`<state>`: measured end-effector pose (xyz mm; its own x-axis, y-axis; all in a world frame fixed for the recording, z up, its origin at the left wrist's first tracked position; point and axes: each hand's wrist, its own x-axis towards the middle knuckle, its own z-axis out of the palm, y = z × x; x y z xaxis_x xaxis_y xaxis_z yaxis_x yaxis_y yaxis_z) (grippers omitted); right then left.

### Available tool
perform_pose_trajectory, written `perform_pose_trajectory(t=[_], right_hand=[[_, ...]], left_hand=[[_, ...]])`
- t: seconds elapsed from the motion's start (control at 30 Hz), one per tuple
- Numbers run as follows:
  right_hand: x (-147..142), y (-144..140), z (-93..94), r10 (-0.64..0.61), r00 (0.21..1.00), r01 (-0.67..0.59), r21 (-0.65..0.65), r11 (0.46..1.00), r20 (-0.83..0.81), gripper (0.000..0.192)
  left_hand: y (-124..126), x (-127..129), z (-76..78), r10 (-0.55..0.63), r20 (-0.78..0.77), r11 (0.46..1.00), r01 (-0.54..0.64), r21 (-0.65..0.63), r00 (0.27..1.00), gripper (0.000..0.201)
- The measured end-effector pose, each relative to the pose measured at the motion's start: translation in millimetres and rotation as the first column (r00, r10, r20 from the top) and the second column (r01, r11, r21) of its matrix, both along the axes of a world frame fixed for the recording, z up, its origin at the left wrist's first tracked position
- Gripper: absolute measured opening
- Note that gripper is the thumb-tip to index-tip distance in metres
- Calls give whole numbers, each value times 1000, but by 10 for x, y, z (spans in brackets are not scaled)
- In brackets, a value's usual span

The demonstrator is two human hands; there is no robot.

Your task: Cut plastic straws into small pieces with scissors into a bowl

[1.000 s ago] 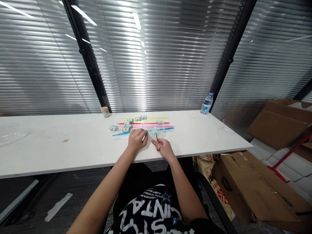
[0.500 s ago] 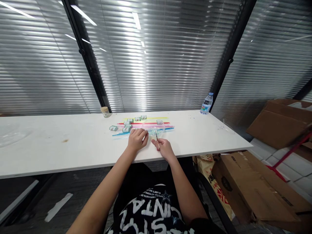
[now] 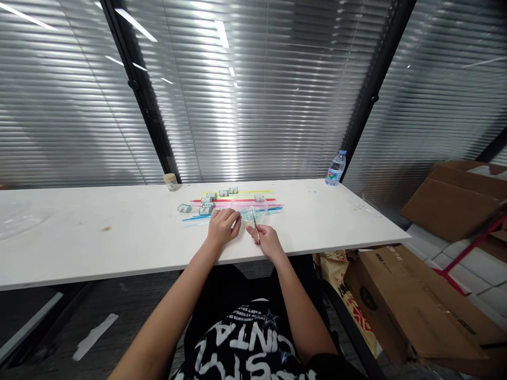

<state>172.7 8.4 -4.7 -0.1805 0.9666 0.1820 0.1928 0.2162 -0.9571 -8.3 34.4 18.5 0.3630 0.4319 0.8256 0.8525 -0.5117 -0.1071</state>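
Observation:
My right hand [image 3: 267, 240] rests near the front edge of the white table [image 3: 99, 237] and grips a thin tool [image 3: 254, 222] like tweezers, its tip toward a clear round dish [image 3: 249, 210]. My left hand [image 3: 223, 226] lies curled on the table just left of the dish; what it holds, if anything, is hidden. Behind the hands lie long coloured strips [image 3: 237, 203] in yellow, red, pink and blue, with several small rolled pieces [image 3: 206, 203] scattered over their left half.
A small jar [image 3: 171, 181] stands at the back of the table and a water bottle [image 3: 336, 168] at the back right. Cardboard boxes [image 3: 415, 306] are stacked on the floor to the right. Window blinds fill the wall behind.

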Motion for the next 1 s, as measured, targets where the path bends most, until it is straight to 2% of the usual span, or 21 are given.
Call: perform_pose_trajectory(t=[0.63, 0.8, 1.0], right_hand=[[3, 4, -18, -21, 1000, 20, 47, 999, 16, 51], [-7, 5, -19, -19, 999, 18, 44, 999, 26, 52], [-8, 8, -22, -49, 999, 49, 9, 999, -10, 52]], left_hand=[[22, -12, -24, 14, -12, 1000, -14, 1, 1000, 12], [11, -5, -8, -5, -7, 999, 5, 40, 1000, 10], [-2, 2, 14, 14, 4, 1000, -14, 14, 1000, 11]])
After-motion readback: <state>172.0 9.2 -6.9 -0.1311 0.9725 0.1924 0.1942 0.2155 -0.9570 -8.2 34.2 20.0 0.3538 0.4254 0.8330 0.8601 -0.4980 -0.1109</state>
